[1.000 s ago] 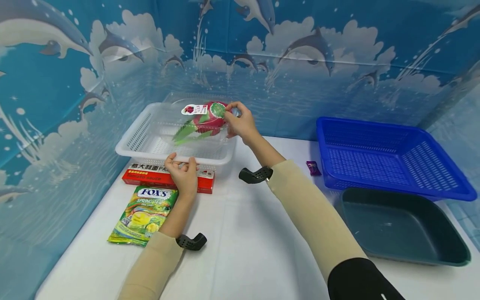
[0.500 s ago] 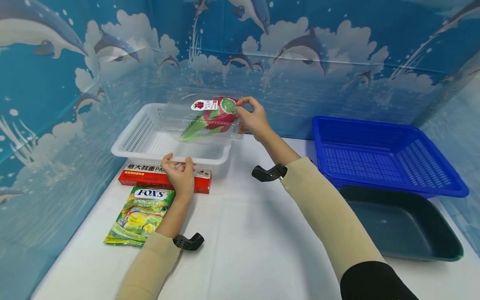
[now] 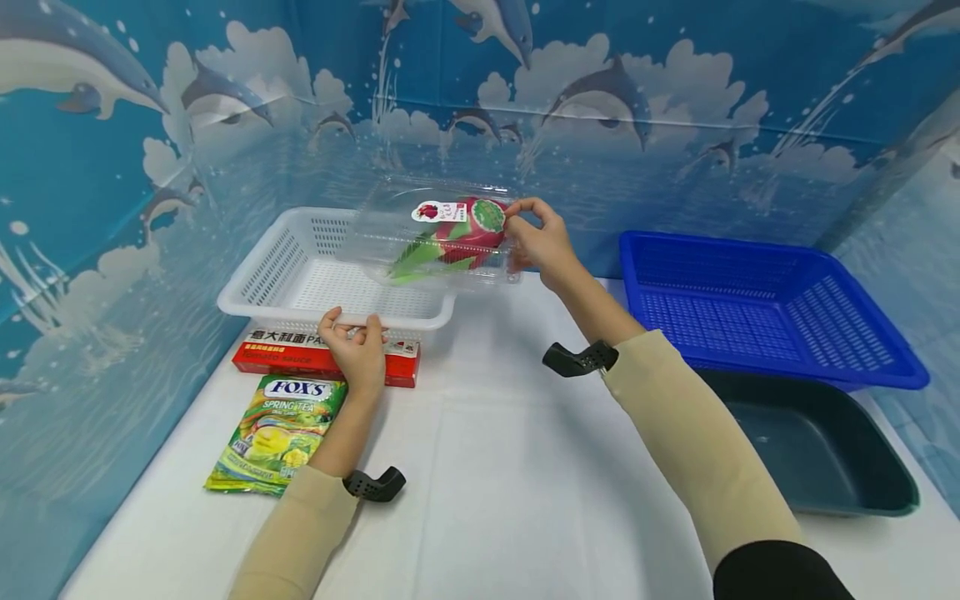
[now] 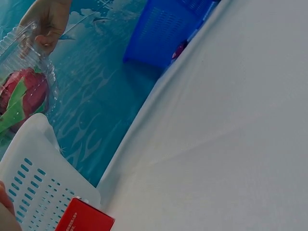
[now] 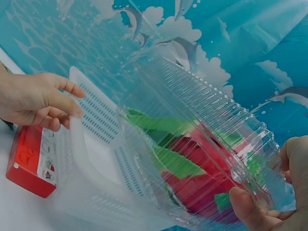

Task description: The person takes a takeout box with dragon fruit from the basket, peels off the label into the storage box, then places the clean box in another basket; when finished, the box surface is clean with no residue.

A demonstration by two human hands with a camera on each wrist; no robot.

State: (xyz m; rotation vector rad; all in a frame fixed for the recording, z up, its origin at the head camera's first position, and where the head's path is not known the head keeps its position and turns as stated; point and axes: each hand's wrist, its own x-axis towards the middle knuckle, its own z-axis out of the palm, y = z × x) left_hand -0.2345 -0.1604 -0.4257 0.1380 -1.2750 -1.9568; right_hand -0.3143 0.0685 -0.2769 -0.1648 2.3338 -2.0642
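While the right hand [image 3: 546,243] pinches it, the clamshell [image 3: 395,218] extends left.

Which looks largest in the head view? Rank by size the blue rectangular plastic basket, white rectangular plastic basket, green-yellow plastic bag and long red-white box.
1. Blue basket
2. White basket
Not ranked: green-yellow bag and red-white box; both are partly covered and the bag is nearer.

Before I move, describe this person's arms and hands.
The left sleeve and right sleeve are beige; black clothing shows farther up on the right. A curved black piece with small holes sits at each wrist. The left hand and right hand are bare.
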